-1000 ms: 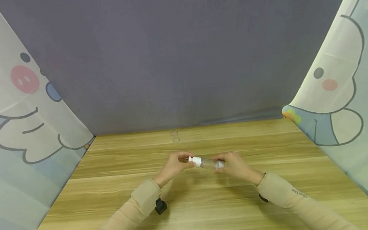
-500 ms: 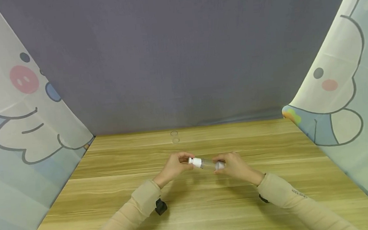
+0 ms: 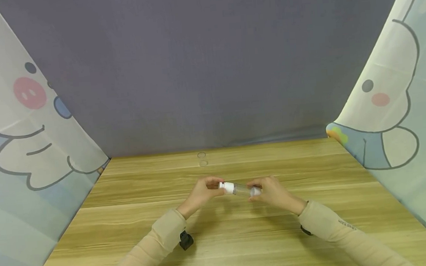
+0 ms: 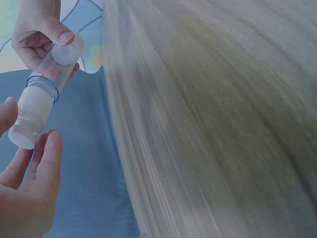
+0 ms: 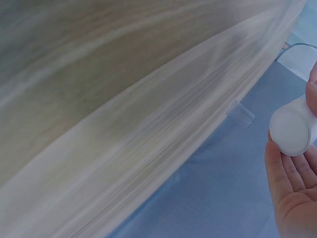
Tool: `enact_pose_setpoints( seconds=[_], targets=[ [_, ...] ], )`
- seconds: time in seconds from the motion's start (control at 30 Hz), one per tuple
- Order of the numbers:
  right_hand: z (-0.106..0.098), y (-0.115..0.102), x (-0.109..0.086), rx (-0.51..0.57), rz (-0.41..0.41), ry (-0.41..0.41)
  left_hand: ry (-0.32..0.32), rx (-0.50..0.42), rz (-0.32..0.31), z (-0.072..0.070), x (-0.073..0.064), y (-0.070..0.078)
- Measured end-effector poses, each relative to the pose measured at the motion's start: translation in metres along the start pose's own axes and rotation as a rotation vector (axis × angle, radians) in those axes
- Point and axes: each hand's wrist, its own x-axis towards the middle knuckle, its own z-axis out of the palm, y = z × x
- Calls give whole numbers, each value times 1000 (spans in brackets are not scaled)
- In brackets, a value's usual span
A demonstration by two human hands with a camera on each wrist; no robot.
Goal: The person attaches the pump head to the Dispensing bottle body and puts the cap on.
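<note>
Both hands hold a slim clear bottle [image 3: 241, 190] above the table, lying nearly level with its white top [image 3: 228, 187] toward the left. My left hand [image 3: 201, 191] pinches that white top between thumb and fingertips. At the other end, my right hand [image 3: 272, 191] grips the bottle round its white base [image 3: 255, 191]. The left wrist view shows the see-through body [image 4: 49, 69] between the hands, with a threaded ring by the white top. The round face of the base [image 5: 290, 131] faces the right wrist camera, with right fingers [image 5: 280, 171] below it.
A small clear cylindrical cap [image 3: 202, 159] stands near the back of the wood-grain table [image 3: 149, 228]. Behind the table hangs a grey curtain [image 3: 212, 67]. Cartoon-printed sheets [image 3: 15, 163] flank both sides.
The left thumb and fingers shift slightly on the white top. The bottle and the right hand stay almost where they were.
</note>
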Motion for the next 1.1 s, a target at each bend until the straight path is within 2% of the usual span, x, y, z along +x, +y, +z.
enact_pose_setpoints(
  seconds=[0.27,0.5,0.93,1.1],
  targets=[
    [1,0,0,12,-4,-6,14,29,-34,0,0,2],
    [1,0,0,20,16,-22,3,44,-31,1,0,3],
    [2,1,1,39,25,-26,-12,31,-12,1,1,1],
    [2,1,1,48,29,-20,-34,-10,14,0,-5,11]
  ],
)
